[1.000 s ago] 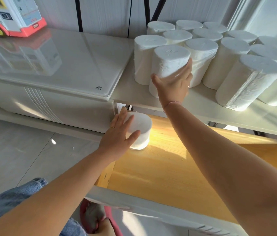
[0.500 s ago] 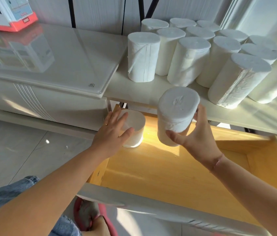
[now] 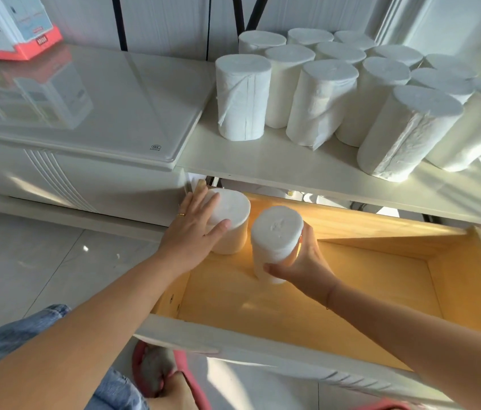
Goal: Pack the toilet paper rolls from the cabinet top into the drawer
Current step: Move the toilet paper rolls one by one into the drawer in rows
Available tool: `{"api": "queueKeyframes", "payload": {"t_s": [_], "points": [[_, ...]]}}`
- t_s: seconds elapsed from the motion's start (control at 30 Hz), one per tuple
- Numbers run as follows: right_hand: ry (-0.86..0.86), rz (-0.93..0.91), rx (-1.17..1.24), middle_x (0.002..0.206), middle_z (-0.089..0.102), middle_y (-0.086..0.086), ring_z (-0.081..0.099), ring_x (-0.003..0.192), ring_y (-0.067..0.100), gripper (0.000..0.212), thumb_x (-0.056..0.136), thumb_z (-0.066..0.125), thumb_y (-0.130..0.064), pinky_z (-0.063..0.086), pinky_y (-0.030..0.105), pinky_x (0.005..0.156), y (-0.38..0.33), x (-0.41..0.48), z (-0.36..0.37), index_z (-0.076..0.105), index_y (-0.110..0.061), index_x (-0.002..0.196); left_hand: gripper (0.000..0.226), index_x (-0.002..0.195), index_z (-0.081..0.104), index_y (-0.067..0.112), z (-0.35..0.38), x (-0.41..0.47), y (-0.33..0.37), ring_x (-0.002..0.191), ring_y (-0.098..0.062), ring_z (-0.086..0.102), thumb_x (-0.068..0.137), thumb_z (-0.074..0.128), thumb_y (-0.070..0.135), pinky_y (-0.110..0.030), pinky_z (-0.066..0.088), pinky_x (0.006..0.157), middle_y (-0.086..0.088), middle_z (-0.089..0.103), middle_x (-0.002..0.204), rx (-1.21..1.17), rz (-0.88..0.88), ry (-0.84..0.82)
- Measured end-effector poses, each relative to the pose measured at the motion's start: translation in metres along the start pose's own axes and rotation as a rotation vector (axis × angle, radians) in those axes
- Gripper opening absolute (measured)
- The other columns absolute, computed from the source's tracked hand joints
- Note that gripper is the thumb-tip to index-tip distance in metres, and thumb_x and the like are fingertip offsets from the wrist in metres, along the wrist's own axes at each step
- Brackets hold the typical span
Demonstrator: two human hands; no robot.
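Observation:
Several white toilet paper rolls stand upright on the white cabinet top, grouped at the right. Below it, the wooden drawer is pulled out. One roll stands in the drawer's back left corner, and my left hand rests flat against its side and top. My right hand grips a second roll, upright inside the drawer just right of the first; whether it touches the drawer floor is unclear.
A glossy white unit adjoins the cabinet on the left, with a red and white toy bus at its back. The drawer's white front panel is near my knees. My jeans and a pink slipper are below.
My right hand took a roll off the cabinet top and brought it down into the drawer beside the first roll. My left hand stayed on the first roll.

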State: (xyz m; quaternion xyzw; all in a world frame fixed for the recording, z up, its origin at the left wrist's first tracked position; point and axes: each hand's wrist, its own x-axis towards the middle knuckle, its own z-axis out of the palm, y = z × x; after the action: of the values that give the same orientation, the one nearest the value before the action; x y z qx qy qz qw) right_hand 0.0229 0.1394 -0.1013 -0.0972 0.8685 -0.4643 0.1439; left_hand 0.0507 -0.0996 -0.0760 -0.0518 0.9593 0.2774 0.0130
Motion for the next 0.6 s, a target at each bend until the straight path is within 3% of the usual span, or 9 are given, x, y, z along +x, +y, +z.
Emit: {"api": "queueKeyframes", "payload": {"t_s": [0.07, 0.13, 0.27, 0.33, 0.4, 0.5, 0.6], "points": [[-0.063, -0.002, -0.025, 0.137, 0.037, -0.004, 0.038, 0.125, 0.013, 0.108, 0.060, 0.088, -0.033, 0.037, 0.030, 0.103, -0.001, -0.002, -0.005, 0.020, -0.028, 0.144, 0.064, 0.148, 0.011, 0.037, 0.001, 0.001, -0.001, 0.143, -0.008, -0.009, 0.091, 0.032, 0.059, -0.044, 0.021, 0.110, 0.021, -0.012, 0.156, -0.007, 0.003, 0.011], [-0.178, 0.036, -0.025, 0.140, 0.037, -0.003, 0.040, 0.127, 0.017, 0.104, 0.063, 0.087, -0.038, 0.041, 0.039, 0.107, -0.006, -0.003, -0.014, 0.021, -0.030, 0.144, 0.064, 0.147, 0.012, 0.037, 0.002, 0.002, -0.002, 0.143, -0.009, -0.008, 0.091, 0.034, 0.059, -0.042, 0.021, 0.110, 0.020, -0.010, 0.156, -0.014, 0.004, 0.020], [-0.503, 0.324, 0.138, 0.136, 0.045, -0.003, 0.066, 0.103, 0.026, 0.073, 0.076, 0.059, -0.068, 0.060, 0.041, 0.081, -0.028, 0.003, -0.042, 0.032, -0.039, 0.137, 0.065, 0.147, 0.012, 0.037, 0.003, 0.003, -0.004, 0.144, -0.009, -0.008, 0.090, 0.033, 0.059, -0.042, 0.022, 0.110, 0.020, -0.009, 0.156, -0.009, 0.001, 0.022], [-0.465, 0.383, 0.194, 0.137, 0.047, 0.005, 0.069, 0.099, 0.035, 0.058, 0.087, 0.052, -0.056, 0.059, 0.043, 0.084, -0.035, 0.010, -0.046, 0.041, -0.028, 0.136, 0.064, 0.147, 0.013, 0.035, 0.003, 0.003, -0.004, 0.144, -0.010, -0.007, 0.092, 0.034, 0.058, -0.042, 0.021, 0.110, 0.018, -0.009, 0.157, -0.006, 0.005, 0.021], [-0.399, 0.446, 0.237, 0.132, 0.052, 0.016, 0.069, 0.096, 0.038, 0.051, 0.092, 0.057, -0.040, 0.058, 0.044, 0.086, -0.040, 0.013, -0.041, 0.043, -0.014, 0.134, 0.062, 0.148, 0.013, 0.034, 0.003, 0.003, -0.003, 0.144, -0.010, -0.008, 0.093, 0.034, 0.055, -0.042, 0.020, 0.111, 0.018, -0.008, 0.157, -0.005, 0.010, 0.021], [-0.457, 0.564, 0.376, 0.117, 0.057, 0.019, 0.071, 0.082, 0.032, 0.054, 0.091, 0.063, -0.030, 0.061, 0.037, 0.077, -0.047, 0.007, -0.023, 0.042, -0.004, 0.133, 0.060, 0.147, 0.013, 0.035, 0.002, 0.003, -0.003, 0.144, -0.009, -0.008, 0.094, 0.033, 0.053, -0.042, 0.019, 0.111, 0.018, -0.009, 0.157, -0.014, 0.006, 0.020], [-0.484, 0.646, 0.587, 0.121, 0.053, 0.022, 0.067, 0.090, 0.034, 0.055, 0.089, 0.066, -0.023, 0.061, 0.036, 0.077, -0.055, 0.002, 0.000, 0.044, -0.001, 0.134, 0.059, 0.148, 0.013, 0.034, 0.002, 0.002, -0.002, 0.144, -0.009, -0.009, 0.095, 0.033, 0.052, -0.042, 0.017, 0.112, 0.018, -0.008, 0.157, -0.027, 0.004, 0.017]]}}
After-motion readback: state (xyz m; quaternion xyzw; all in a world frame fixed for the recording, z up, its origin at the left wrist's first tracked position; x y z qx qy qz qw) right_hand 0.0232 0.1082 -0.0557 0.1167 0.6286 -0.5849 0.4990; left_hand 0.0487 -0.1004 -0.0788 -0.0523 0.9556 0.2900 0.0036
